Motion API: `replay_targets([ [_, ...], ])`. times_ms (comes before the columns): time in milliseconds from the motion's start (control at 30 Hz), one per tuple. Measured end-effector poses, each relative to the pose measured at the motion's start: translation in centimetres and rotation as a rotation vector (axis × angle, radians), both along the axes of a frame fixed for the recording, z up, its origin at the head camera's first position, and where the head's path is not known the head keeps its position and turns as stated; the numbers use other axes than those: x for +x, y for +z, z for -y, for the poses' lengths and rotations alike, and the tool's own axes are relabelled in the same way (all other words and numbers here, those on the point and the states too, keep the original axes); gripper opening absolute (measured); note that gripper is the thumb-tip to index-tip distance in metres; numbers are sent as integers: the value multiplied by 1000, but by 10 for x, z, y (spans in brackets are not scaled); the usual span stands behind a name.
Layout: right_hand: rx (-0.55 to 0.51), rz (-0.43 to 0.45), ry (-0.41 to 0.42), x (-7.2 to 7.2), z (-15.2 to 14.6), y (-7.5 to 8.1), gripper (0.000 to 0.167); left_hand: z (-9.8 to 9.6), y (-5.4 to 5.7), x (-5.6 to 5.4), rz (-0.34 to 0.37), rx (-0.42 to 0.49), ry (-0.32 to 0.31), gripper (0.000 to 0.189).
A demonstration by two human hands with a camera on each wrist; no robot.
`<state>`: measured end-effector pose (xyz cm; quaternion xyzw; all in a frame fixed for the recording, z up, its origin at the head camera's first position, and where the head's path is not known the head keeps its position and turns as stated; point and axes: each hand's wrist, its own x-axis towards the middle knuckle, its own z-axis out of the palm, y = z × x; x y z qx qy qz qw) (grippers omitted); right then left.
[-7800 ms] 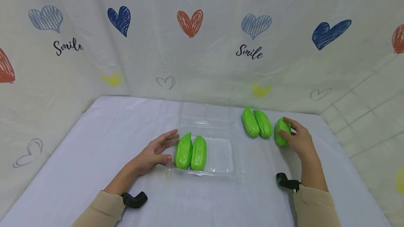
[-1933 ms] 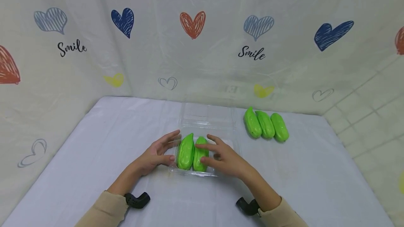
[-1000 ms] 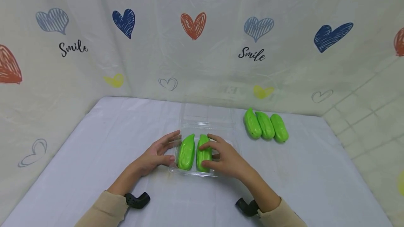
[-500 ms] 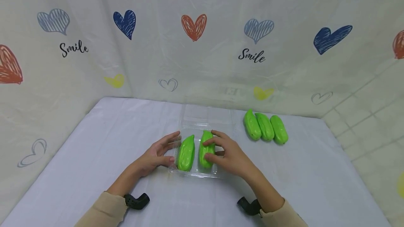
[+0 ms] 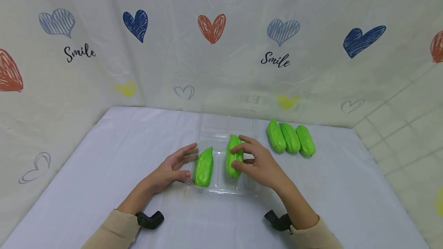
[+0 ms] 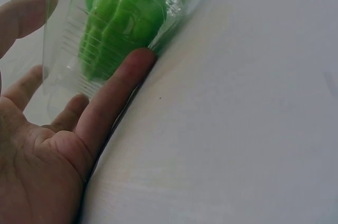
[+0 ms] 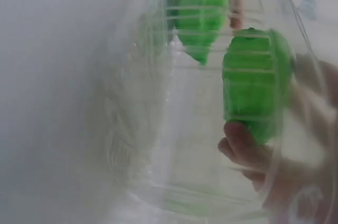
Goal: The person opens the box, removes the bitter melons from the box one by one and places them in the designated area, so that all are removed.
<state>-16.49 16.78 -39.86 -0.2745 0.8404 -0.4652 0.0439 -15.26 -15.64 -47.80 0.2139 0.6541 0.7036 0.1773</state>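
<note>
A clear plastic box (image 5: 219, 178) lies in the middle of the table, its lid folded back. My left hand (image 5: 167, 170) rests at the box's left side, fingers extended, the thumb (image 6: 124, 78) touching its edge. Along the left inside lies one glossy, ridged green bitter melon (image 5: 204, 167). My right hand (image 5: 263, 163) grips a second bitter melon (image 5: 233, 164) between thumb and fingers, over the right half of the box. Seen through the plastic in the right wrist view, that bitter melon (image 7: 251, 76) stands apart from the other one (image 7: 200, 18).
Three more green bitter melons (image 5: 291, 137) lie side by side at the back right of the white-covered table (image 5: 121, 141). The clear lid (image 5: 226, 125) stands behind the box. A curtain with printed hearts (image 5: 212, 28) hangs behind the table.
Earlier, my right hand set a bitter melon beside two others at the back right. Now it has moved the second bitter melon rightward and back, away from the first; the left hand stays put.
</note>
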Motion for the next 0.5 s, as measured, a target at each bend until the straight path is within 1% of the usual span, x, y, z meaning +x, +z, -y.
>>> replay_targets([
  [133, 3, -11, -27, -2, -6, 4, 30, 0, 1, 0, -23, -8, -2, 88],
  [267, 2, -14, -49, -4, -12, 8, 29, 0, 1, 1, -21, -8, -3, 87],
  [500, -14, -9, -56, -5, -18, 13, 28, 0, 1, 1, -21, -12, 4, 88],
])
